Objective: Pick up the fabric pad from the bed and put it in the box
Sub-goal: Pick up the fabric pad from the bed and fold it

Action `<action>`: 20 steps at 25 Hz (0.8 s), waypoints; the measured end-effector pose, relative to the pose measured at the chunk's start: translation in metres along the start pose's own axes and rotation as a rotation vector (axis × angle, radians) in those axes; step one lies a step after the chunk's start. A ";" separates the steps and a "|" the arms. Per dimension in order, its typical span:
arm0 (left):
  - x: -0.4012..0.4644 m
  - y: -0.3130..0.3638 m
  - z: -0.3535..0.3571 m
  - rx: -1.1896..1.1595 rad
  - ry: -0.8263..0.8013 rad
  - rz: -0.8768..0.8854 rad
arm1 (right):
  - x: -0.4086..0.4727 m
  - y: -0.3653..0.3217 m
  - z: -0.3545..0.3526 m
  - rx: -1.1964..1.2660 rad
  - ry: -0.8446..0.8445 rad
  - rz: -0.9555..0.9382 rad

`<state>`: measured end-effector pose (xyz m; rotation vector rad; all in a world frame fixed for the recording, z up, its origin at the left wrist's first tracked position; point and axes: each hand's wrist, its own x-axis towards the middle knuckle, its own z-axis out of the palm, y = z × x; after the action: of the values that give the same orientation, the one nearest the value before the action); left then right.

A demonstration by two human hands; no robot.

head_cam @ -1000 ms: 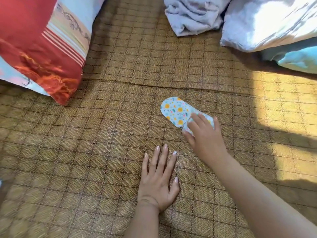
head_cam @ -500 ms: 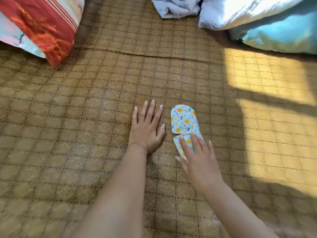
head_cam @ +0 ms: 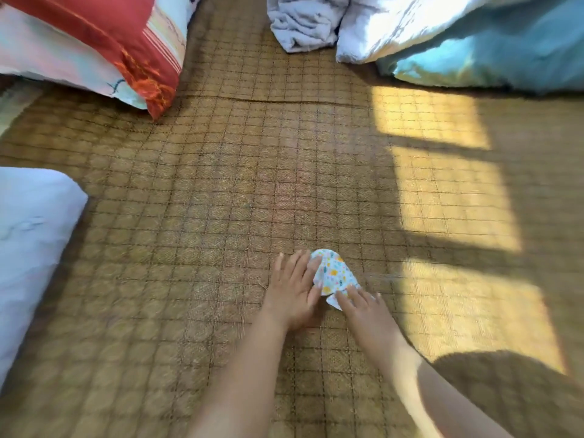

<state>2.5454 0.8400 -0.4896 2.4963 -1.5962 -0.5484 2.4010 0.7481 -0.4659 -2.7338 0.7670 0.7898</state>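
Note:
The fabric pad (head_cam: 335,273), white with a small yellow and blue flower print, lies bunched and partly raised on the woven bed mat (head_cam: 221,200) in the lower middle. My left hand (head_cam: 292,289) presses against its left edge, index finger and thumb around the rim. My right hand (head_cam: 363,306) has its fingertips on the pad's near end, where the white underside curls up. The pad is pinched between both hands. No box is in view.
A red and striped pillow (head_cam: 104,45) lies at the top left, and a white cushion (head_cam: 28,241) at the left edge. Crumpled pale sheets (head_cam: 303,23) and a light blue quilt (head_cam: 493,52) fill the top right. Sun patches fall on the mat at the right.
The pad has slid toward me under my right hand. My left hand has moved from flat on the mat to the pad's left edge, and the pad now bunches up between both hands.

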 end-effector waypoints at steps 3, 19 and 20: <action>-0.038 0.020 -0.033 -0.114 0.037 -0.019 | -0.050 -0.009 -0.022 -0.005 0.039 0.007; -0.304 0.133 -0.298 -0.767 0.159 -0.368 | -0.330 -0.118 -0.238 0.575 0.262 -0.104; -0.316 0.139 -0.309 -0.694 0.224 -0.384 | -0.345 -0.123 -0.247 0.576 0.237 -0.135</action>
<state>2.4225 1.0372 -0.0884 2.2013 -0.6743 -0.6865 2.3261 0.9210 -0.0662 -2.3351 0.7060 0.1711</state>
